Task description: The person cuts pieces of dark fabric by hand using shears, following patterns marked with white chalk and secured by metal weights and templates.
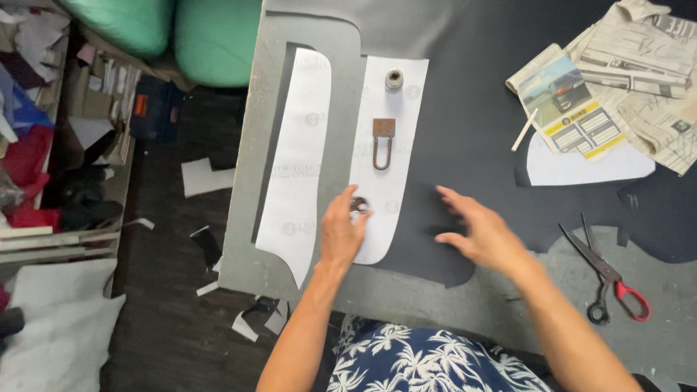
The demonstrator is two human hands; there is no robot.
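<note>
Your left hand point(343, 231) rests on the lower end of the white paper pattern point(385, 160), a long strip with a straight top and a rounded bottom corner, lying flat on dark, matte sheet material point(472, 131). Your fingertips curl round a small dark round weight point(359, 205) sitting on the paper; they touch it, but you cannot tell whether they actually grip it. Up the same pattern from your hand lie a rusty brown padlock-shaped piece point(382, 142) with a long U-shaped loop, and beyond that, near the top edge, a small silvery cylinder point(394, 79).

Your right hand point(479, 232) is spread open with fingers apart, holding nothing, just right of the pattern, over the dark sheet; it is motion-blurred.

Left of the pattern a second white paper piece point(298, 167), curved at top and pointed at bottom, lies on the grey table point(239, 254). Far right of the pattern lie red-handled scissors point(606, 276), closed, and crumpled newspapers point(624, 72).
</note>
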